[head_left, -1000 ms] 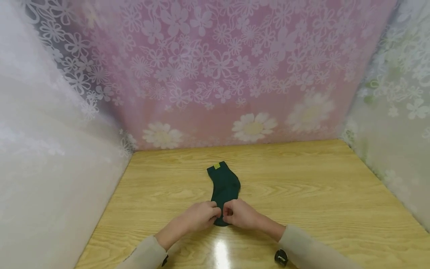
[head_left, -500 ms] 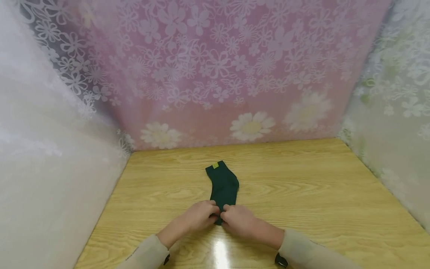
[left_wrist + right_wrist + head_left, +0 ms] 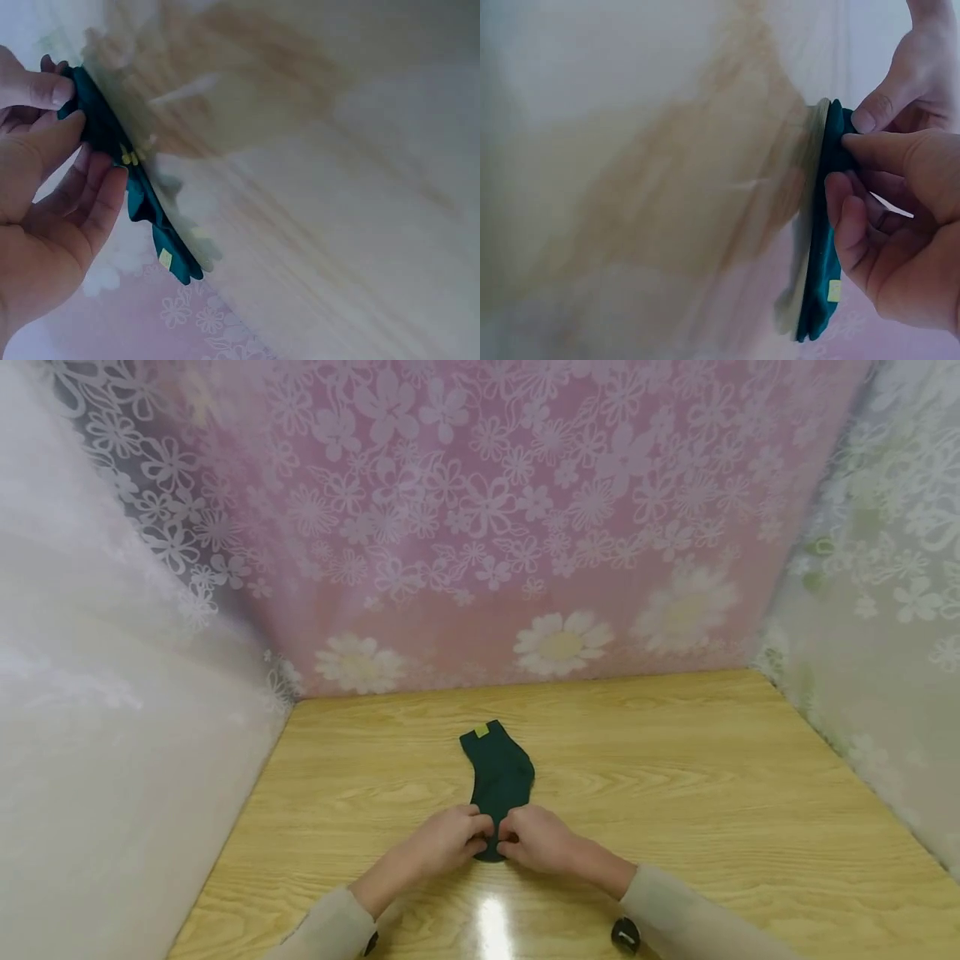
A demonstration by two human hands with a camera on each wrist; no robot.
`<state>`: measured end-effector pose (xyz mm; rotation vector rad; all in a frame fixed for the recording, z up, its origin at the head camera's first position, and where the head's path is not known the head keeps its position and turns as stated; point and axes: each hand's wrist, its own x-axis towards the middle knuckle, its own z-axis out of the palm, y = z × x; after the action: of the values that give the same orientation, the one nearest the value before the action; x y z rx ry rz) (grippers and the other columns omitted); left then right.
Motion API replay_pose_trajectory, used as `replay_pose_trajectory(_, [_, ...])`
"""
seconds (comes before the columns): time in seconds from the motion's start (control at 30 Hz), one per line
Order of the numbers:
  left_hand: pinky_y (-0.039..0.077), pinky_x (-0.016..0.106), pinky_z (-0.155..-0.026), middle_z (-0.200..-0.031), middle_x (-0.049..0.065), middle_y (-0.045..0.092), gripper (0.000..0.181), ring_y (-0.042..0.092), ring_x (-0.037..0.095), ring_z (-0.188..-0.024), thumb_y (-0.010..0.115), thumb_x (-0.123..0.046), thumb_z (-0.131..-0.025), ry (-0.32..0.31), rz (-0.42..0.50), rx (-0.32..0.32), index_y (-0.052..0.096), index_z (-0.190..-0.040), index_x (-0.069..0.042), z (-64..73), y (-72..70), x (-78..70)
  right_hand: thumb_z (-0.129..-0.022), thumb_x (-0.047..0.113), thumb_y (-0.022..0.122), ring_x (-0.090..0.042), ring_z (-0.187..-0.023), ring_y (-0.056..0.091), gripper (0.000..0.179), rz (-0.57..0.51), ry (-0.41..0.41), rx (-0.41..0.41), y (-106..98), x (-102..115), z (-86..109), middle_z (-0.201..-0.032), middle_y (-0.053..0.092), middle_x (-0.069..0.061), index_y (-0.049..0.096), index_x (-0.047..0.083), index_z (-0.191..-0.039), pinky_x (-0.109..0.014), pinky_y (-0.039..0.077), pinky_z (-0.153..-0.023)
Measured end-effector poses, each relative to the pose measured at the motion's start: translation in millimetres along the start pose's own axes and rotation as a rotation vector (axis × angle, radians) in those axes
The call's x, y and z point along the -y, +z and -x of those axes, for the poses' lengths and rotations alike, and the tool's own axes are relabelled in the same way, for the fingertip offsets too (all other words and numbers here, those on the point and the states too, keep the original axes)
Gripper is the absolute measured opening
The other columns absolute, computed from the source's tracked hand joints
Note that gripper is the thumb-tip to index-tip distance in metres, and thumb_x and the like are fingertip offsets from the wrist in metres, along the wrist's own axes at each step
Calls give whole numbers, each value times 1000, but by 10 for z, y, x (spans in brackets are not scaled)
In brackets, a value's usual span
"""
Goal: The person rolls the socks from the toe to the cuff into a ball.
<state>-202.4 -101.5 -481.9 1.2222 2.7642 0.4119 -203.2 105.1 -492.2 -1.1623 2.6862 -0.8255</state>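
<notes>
A dark green sock (image 3: pixel 498 777) lies flat on the table with its cuff, which carries a small yellow-green label (image 3: pixel 482 731), pointing away from me. Both hands are at its toe end. From the left side, my left hand (image 3: pixel 450 837) pinches the fabric between thumb and bent fingers. Facing it, my right hand (image 3: pixel 542 839) pinches the fabric from the right, a short gap between the two hands. The right wrist view shows the sock (image 3: pixel 825 247) edge-on with layered edges, and the right thumb and fingertips on its toe end. Part of the toe is hidden by the fingers.
The wood-grain table (image 3: pixel 675 760) extends on both sides of the sock. A pink flowered backdrop (image 3: pixel 480 527) stands behind it, with pale panels (image 3: pixel 112 693) at left and right. Dark wrist devices, such as the one (image 3: pixel 626 935) at the right sleeve, show near the cuffs.
Half a second ago the right hand reached in over the toe; now it sits slightly to the right, and more of the rounded toe shows. The left hand and sock have hardly moved.
</notes>
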Motion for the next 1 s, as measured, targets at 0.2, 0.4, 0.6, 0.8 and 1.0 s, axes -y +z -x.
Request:
replay_pose_trajectory(0.2, [46,15,-66,-90,-5,63,10,53,3,-77,67,-11,-95,-39,119,20,75,-102,-13,-67,-5,40,-89,13,75,0,-61,49,8,162,-30,-18,-3,28,46,-74,60,7,71,12,-82,-16,42,-56])
replay_pose_trajectory(0.4, [48,15,-64,-86,-4,71,12,56,-1,-71,66,-8,-95,-47,278,71,77,-96,-11,-152,-26,133,-88,26,76,-6,-60,40,16,469,-105,23,-3,198,69,-75,49,4,67,13,-90,-17,36,-53])
replay_pose_trajectory(0.6, [48,13,-65,-86,-4,70,11,56,-2,-72,68,-10,-95,-6,258,56,78,-96,-11,-109,-24,173,-92,21,73,-8,-62,44,7,720,-205,40,68,244,25,-78,55,2,72,14,-93,-17,37,-52])
replay_pose_trajectory(0.8, [46,15,-68,-87,-8,60,9,49,1,-76,76,-14,-89,29,126,110,76,-98,-15,-50,-73,129,-93,16,70,-8,-62,46,8,740,-271,12,94,181,-3,-78,55,3,71,15,-85,-17,38,-53])
replay_pose_trajectory(1.0, [39,17,-64,-83,-6,50,8,42,6,-73,73,-10,-89,58,-2,108,72,-95,-15,-62,-30,83,-94,14,68,-6,-62,43,12,491,-195,29,76,90,2,-76,53,4,68,13,-82,-16,38,-57])
